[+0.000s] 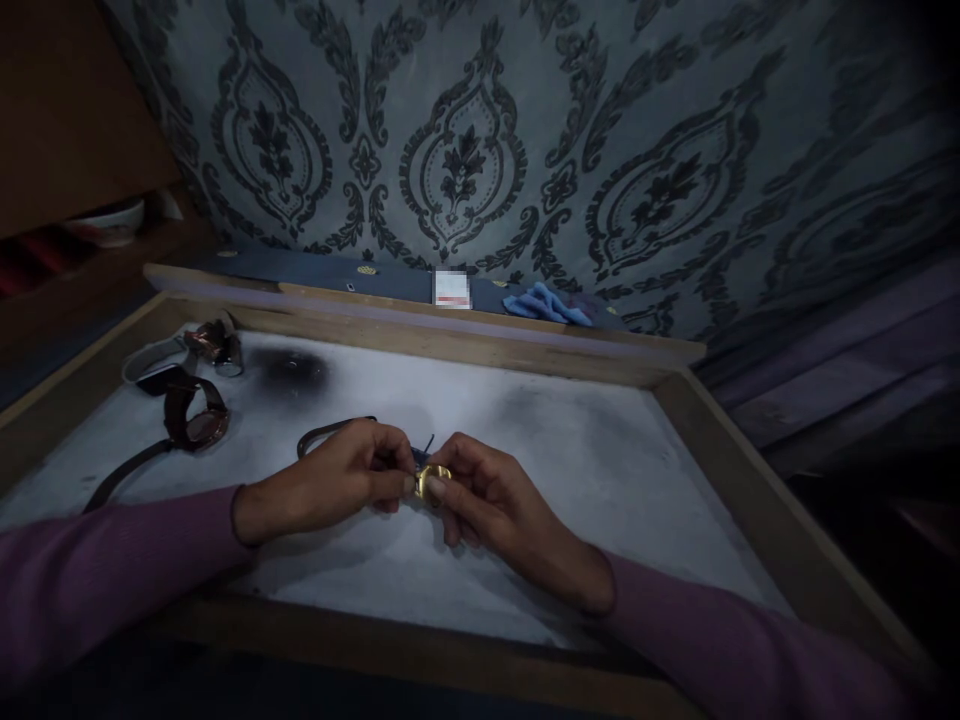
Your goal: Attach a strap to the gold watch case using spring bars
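Observation:
A small gold watch case [433, 483] is held up over the white-lined wooden tray, between both hands. My right hand [499, 500] is closed on it, the thumb lying across its face. My left hand [337, 475] is pinched at the case's left edge; anything between those fingertips is too small to make out. Just behind the fingers, a thin dark-blue piece [421, 455] pokes up, partly hidden. A dark strap [322, 432] curves out behind my left hand.
Watches with brown straps [196, 415] and a shiny metal watch [217, 345] lie in the tray's left part. The raised wooden rim [420, 335] runs around it. Beyond the rim are a blue cloth [546, 303] and a small white box [452, 288], against a patterned wall [457, 130].

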Demonstrator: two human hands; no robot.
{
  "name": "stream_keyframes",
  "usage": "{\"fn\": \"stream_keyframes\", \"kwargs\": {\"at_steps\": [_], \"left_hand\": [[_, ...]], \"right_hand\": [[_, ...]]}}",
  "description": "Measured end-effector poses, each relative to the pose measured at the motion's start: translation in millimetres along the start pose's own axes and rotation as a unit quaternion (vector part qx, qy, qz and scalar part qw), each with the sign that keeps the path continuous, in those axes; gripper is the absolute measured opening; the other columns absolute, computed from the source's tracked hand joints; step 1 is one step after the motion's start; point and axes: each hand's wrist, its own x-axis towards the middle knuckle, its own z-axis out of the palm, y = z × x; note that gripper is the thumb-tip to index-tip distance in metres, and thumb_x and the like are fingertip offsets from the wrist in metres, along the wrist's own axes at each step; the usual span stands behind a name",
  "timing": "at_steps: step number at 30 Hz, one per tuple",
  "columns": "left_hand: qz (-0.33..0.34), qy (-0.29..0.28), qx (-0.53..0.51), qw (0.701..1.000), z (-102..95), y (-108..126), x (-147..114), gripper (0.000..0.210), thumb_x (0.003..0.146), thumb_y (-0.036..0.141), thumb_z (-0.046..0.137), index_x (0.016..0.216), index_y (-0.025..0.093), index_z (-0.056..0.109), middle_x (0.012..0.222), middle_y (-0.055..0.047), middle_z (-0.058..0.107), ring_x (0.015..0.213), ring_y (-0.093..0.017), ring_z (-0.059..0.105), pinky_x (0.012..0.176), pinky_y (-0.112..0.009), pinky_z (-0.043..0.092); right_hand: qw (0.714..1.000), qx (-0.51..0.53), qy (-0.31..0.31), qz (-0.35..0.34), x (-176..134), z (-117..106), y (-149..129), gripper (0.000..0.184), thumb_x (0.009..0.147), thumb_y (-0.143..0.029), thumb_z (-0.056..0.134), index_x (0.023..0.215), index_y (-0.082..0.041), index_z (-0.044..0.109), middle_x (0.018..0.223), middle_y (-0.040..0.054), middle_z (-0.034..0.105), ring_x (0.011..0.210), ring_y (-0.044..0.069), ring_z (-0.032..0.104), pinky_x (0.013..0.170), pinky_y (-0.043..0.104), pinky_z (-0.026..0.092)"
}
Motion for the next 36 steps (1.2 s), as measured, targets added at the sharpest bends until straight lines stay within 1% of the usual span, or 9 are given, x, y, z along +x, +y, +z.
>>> {"fn": "stream_keyframes", "kwargs": {"at_steps": [4, 9, 12, 16, 20, 25, 28, 33, 36], "left_hand": [[-0.015, 0.000, 0.008, 1.000, -0.3, 1.2, 1.5, 0.014, 0.071, 0.028, 0.062, 0.069, 0.015, 0.056, 0.059, 0.003, 0.056, 0.056, -0.011, 0.054, 0.055, -0.023, 0.042], [-0.027, -0.001, 0.038, 0.999, -0.2, 1.6, 2.8, 0.013, 0.072, 0.028, 0.061, 0.068, 0.016, 0.057, 0.054, 0.003, 0.055, 0.053, -0.011, 0.053, 0.052, -0.022, 0.039], [-0.032, -0.005, 0.047, 0.998, 0.2, 1.5, 2.5, 0.014, 0.072, 0.028, 0.060, 0.068, 0.016, 0.056, 0.053, 0.004, 0.055, 0.051, -0.010, 0.052, 0.050, -0.021, 0.038], [-0.045, -0.004, 0.045, 0.998, 0.8, 2.5, 1.6, 0.017, 0.072, 0.032, 0.061, 0.068, 0.016, 0.057, 0.051, 0.004, 0.055, 0.050, -0.011, 0.053, 0.050, -0.021, 0.039], [-0.053, -0.006, 0.030, 0.998, 1.2, 2.7, 0.3, 0.018, 0.071, 0.032, 0.063, 0.067, 0.016, 0.057, 0.049, 0.004, 0.054, 0.048, -0.010, 0.052, 0.049, -0.021, 0.039], [-0.052, -0.026, 0.020, 0.998, 1.9, 0.5, -0.6, 0.012, 0.072, 0.026, 0.060, 0.067, 0.016, 0.056, 0.050, 0.005, 0.057, 0.048, -0.009, 0.054, 0.050, -0.020, 0.039], [-0.047, -0.023, 0.005, 0.999, 2.9, -0.9, -0.3, 0.012, 0.072, 0.026, 0.061, 0.067, 0.016, 0.055, 0.051, 0.005, 0.056, 0.047, -0.009, 0.055, 0.050, -0.021, 0.040], [-0.042, -0.020, -0.001, 0.999, 4.5, -1.0, -1.0, 0.012, 0.072, 0.025, 0.061, 0.068, 0.015, 0.055, 0.053, 0.005, 0.057, 0.049, -0.009, 0.056, 0.051, -0.021, 0.041], [-0.042, -0.020, -0.005, 0.999, 5.1, -0.8, -1.7, 0.014, 0.073, 0.026, 0.062, 0.068, 0.015, 0.055, 0.053, 0.004, 0.058, 0.050, -0.010, 0.056, 0.052, -0.022, 0.042]], "right_hand": [[1.000, -0.004, 0.002, 0.002, -0.3, -1.4, 1.4, 0.016, 0.092, -0.031, 0.055, 0.084, -0.017, 0.053, 0.057, -0.0047, 0.054, 0.043, 0.006, 0.051, 0.039, 0.016, 0.036], [1.000, -0.018, 0.002, 0.018, -2.0, -1.4, -0.9, 0.016, 0.092, -0.030, 0.053, 0.088, -0.016, 0.055, 0.049, -0.0052, 0.054, 0.041, 0.007, 0.050, 0.039, 0.017, 0.038], [1.000, -0.024, 0.002, 0.016, -2.4, -0.1, -1.9, 0.015, 0.091, -0.030, 0.054, 0.088, -0.015, 0.059, 0.050, -0.0053, 0.053, 0.042, 0.007, 0.051, 0.039, 0.016, 0.037], [1.000, 0.000, 0.002, 0.008, -1.2, 0.7, 0.8, 0.015, 0.090, -0.028, 0.057, 0.093, -0.015, 0.063, 0.055, -0.0055, 0.053, 0.041, 0.005, 0.049, 0.037, 0.015, 0.036], [1.000, 0.026, -0.014, -0.003, -0.3, -1.7, 3.7, 0.016, 0.088, -0.029, 0.059, 0.092, -0.015, 0.065, 0.056, -0.0056, 0.054, 0.041, 0.004, 0.049, 0.035, 0.014, 0.035], [1.000, 0.016, -0.025, -0.011, -1.9, -4.0, 1.1, 0.016, 0.089, -0.028, 0.059, 0.092, -0.014, 0.067, 0.054, -0.0058, 0.053, 0.039, 0.003, 0.046, 0.035, 0.014, 0.033], [0.999, 0.016, -0.032, -0.003, -2.2, -4.1, -0.8, 0.018, 0.089, -0.030, 0.059, 0.091, -0.014, 0.067, 0.053, -0.0057, 0.054, 0.038, 0.003, 0.044, 0.034, 0.013, 0.033], [0.999, 0.015, -0.031, 0.004, -0.8, -4.5, -0.4, 0.018, 0.087, -0.031, 0.061, 0.089, -0.014, 0.067, 0.054, -0.0049, 0.055, 0.039, 0.004, 0.048, 0.034, 0.013, 0.034], [0.999, 0.015, -0.031, 0.010, -0.9, -4.9, -1.2, 0.018, 0.087, -0.031, 0.061, 0.088, -0.014, 0.066, 0.054, -0.0051, 0.055, 0.038, 0.004, 0.047, 0.034, 0.013, 0.034]]}}
